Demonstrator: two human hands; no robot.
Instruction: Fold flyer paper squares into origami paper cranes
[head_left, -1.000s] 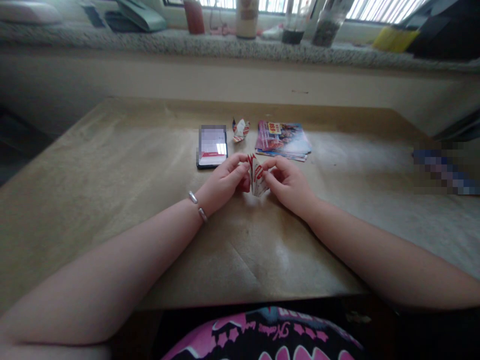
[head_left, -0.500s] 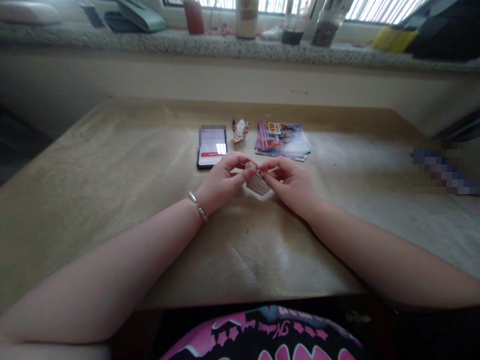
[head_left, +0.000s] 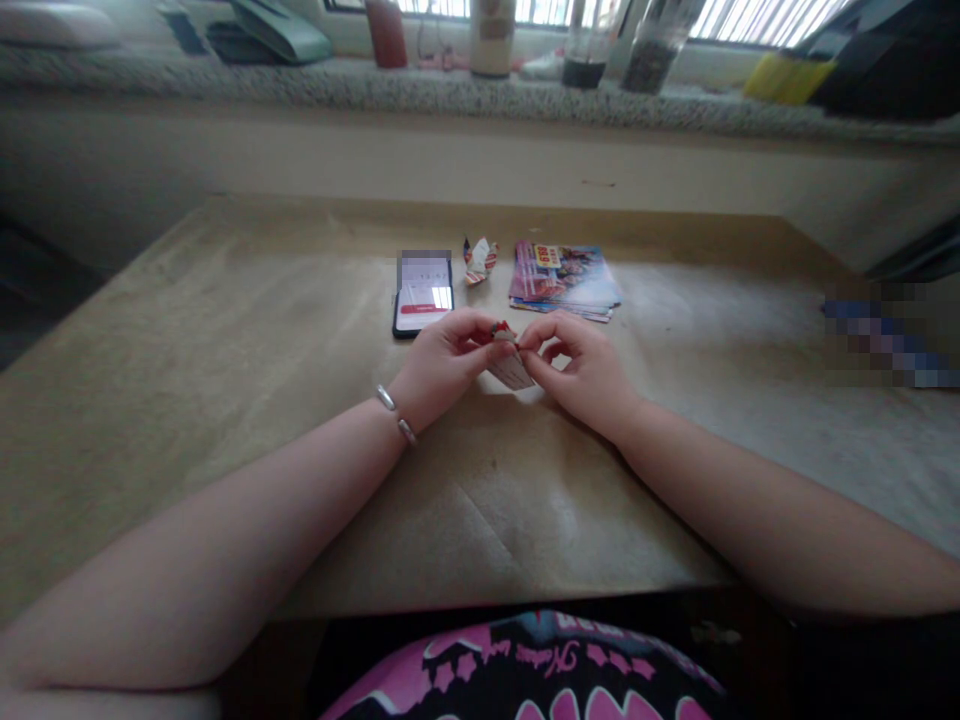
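A small piece of folded printed paper (head_left: 511, 374), white with text on the side toward me and red at its top, is held just above the table. My left hand (head_left: 455, 358) pinches it between thumb and fingers from the left. The fingertips of my right hand (head_left: 574, 360) are pinched together at its right edge. Beyond my hands lies a folded paper piece (head_left: 481, 262) with red and white stripes. To its right is a stack of colourful printed leaflets (head_left: 566, 275). A phone (head_left: 424, 295) with a lit screen lies just past my left hand.
The table (head_left: 225, 400) has a pale brownish covering. A blurred bluish object (head_left: 892, 340) lies at the right side. Along the granite windowsill (head_left: 420, 95) stand several bottles and jars, with a yellow object (head_left: 789, 78) at the right.
My right fingertips have shifted slightly at the paper's right edge, and more of its red top shows. My left hand has moved very little; the phone and leaflets stay put.
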